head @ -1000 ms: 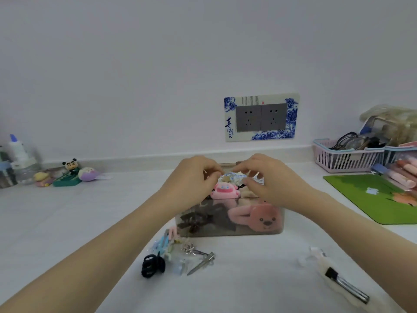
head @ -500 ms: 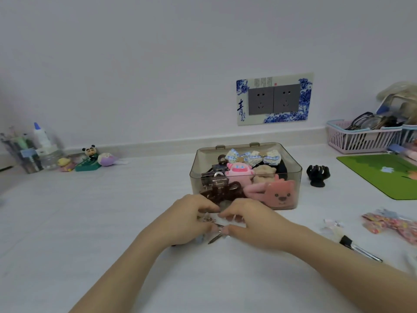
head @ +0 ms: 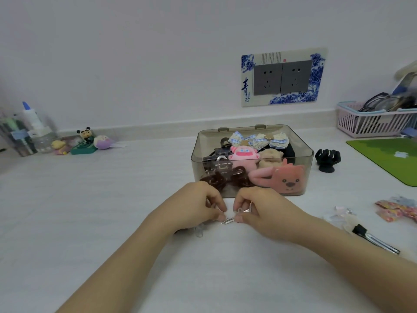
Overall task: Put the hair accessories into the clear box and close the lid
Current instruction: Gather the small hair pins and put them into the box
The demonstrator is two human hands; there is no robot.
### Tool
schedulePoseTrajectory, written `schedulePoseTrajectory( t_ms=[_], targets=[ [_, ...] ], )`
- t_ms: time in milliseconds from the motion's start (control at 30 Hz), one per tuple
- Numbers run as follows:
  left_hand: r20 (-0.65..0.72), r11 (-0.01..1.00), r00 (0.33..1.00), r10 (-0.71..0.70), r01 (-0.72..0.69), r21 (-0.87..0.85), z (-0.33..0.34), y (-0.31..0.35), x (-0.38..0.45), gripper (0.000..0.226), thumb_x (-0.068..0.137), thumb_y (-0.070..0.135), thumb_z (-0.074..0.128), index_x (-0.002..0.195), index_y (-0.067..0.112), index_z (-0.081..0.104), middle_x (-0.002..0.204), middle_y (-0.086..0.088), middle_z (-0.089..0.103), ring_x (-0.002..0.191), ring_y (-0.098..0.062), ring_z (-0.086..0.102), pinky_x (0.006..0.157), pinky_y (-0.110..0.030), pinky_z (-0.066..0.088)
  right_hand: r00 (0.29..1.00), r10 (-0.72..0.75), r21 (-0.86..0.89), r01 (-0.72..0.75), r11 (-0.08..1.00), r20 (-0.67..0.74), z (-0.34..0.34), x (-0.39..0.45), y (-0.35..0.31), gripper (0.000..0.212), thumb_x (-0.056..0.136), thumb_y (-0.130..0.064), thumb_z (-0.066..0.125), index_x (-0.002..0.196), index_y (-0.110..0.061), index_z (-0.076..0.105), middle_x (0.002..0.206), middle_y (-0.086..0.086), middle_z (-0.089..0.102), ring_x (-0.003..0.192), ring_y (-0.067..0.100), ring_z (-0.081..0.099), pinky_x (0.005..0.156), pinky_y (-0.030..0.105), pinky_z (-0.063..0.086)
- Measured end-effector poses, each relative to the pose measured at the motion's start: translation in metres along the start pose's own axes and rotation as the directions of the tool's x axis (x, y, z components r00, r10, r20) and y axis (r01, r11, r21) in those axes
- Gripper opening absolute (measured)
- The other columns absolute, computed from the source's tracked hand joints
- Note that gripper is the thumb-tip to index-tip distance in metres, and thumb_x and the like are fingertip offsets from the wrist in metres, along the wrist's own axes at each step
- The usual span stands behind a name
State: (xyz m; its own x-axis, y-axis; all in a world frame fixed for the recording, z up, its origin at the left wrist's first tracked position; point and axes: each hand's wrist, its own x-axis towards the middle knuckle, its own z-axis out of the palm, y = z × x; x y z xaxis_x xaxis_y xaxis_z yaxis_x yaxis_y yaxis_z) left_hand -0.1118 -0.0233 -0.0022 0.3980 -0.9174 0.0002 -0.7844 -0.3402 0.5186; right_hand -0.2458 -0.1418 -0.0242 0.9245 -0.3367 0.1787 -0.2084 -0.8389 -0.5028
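The clear smoky box (head: 252, 133) stands mid-table, holding plush clips, brown claw clips and lace bows; whether its lid is on I cannot tell. Just in front of it, my left hand (head: 198, 205) and my right hand (head: 264, 211) are curled over a small pile of clips. Both pinch small silver metal hair clips (head: 228, 220) at the fingertips. A clear plastic clip (head: 199, 231) peeks out under my left hand. A black claw clip (head: 327, 159) sits right of the box. A patterned pink-yellow hair piece (head: 397, 210) and a fluffy clip with a metal bar (head: 374, 239) lie at the right.
A pink basket (head: 370, 125) with glasses stands at the back right, beside a green mat (head: 390, 159). Small figurines (head: 83, 142) and a jar with bottles (head: 33, 134) line the back left wall. A wall socket panel (head: 282, 76) is behind the box.
My hands left the top of the box and came down to the clips in front of it. The view shifted, so the black claw clip and the right-side pieces came into sight.
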Motion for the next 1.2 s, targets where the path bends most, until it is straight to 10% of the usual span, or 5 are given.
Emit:
schedulePoseTrajectory(
  t_ms=[433, 533, 700, 1000, 1200],
  targets=[
    [-0.122, 0.996, 0.991, 0.050, -0.059, -0.069, 0.008, 0.000, -0.003, 0.022, 0.067, 0.026, 0.081, 0.061, 0.030, 0.060, 0.098, 0.010, 0.061, 0.087, 0.001, 0.058, 0.075, -0.011, 0.044, 0.999, 0.010, 0.101, -0.006, 0.995, -0.041, -0.017, -0.011, 0.007, 0.024, 0.081, -0.017, 0.067, 0.068, -0.033, 0.056, 0.061, -0.043, 0.054, 0.064, -0.014, 0.053, 0.054, 0.005, 0.037],
    [-0.218, 0.981, 0.975, 0.031, -0.072, -0.181, 0.005, 0.005, -0.006, 0.022, 0.065, 0.022, 0.082, 0.059, 0.031, 0.063, 0.100, 0.015, 0.066, 0.074, 0.014, 0.055, 0.064, -0.001, 0.036, 0.987, 0.004, 0.155, 0.021, 0.988, -0.161, -0.023, -0.011, 0.008, 0.028, 0.078, -0.018, 0.070, 0.064, -0.038, 0.057, 0.069, -0.023, 0.064, 0.062, 0.001, 0.053, 0.058, 0.011, 0.039],
    [-0.294, 0.905, 0.955, -0.034, -0.095, -0.414, 0.004, 0.009, -0.009, 0.017, 0.066, 0.018, 0.082, 0.064, 0.025, 0.066, 0.084, -0.008, 0.074, 0.069, -0.024, 0.064, 0.069, -0.036, 0.052, 0.946, 0.071, 0.285, 0.024, 0.958, -0.317, -0.029, -0.010, 0.009, 0.022, 0.077, -0.018, 0.071, 0.070, -0.039, 0.065, 0.079, -0.004, 0.069, 0.064, 0.008, 0.057, 0.074, 0.032, 0.049],
    [-0.099, 0.595, 0.985, -0.143, 0.005, -0.804, 0.008, 0.020, -0.011, 0.006, 0.079, 0.003, 0.069, 0.083, 0.008, 0.069, 0.074, -0.007, 0.069, 0.062, -0.010, 0.066, 0.054, -0.019, 0.053, 0.887, 0.037, 0.333, 0.133, 0.934, -0.460, -0.029, -0.017, 0.002, 0.021, 0.071, -0.049, 0.058, 0.083, -0.041, 0.073, 0.092, -0.021, 0.067, 0.079, 0.002, 0.066, 0.092, 0.048, 0.046],
    [0.012, 0.421, 0.994, -0.108, 0.057, -0.905, -0.002, 0.028, -0.006, 0.028, 0.067, 0.015, 0.069, 0.092, 0.004, 0.073, 0.074, -0.007, 0.070, 0.064, -0.010, 0.067, 0.060, -0.015, 0.055, 0.890, -0.054, 0.263, 0.191, 0.946, -0.452, -0.031, -0.015, 0.002, 0.018, 0.081, -0.018, 0.068, 0.093, -0.030, 0.075, 0.096, -0.009, 0.064, 0.094, 0.001, 0.060, 0.081, 0.018, 0.051]
  ],
)
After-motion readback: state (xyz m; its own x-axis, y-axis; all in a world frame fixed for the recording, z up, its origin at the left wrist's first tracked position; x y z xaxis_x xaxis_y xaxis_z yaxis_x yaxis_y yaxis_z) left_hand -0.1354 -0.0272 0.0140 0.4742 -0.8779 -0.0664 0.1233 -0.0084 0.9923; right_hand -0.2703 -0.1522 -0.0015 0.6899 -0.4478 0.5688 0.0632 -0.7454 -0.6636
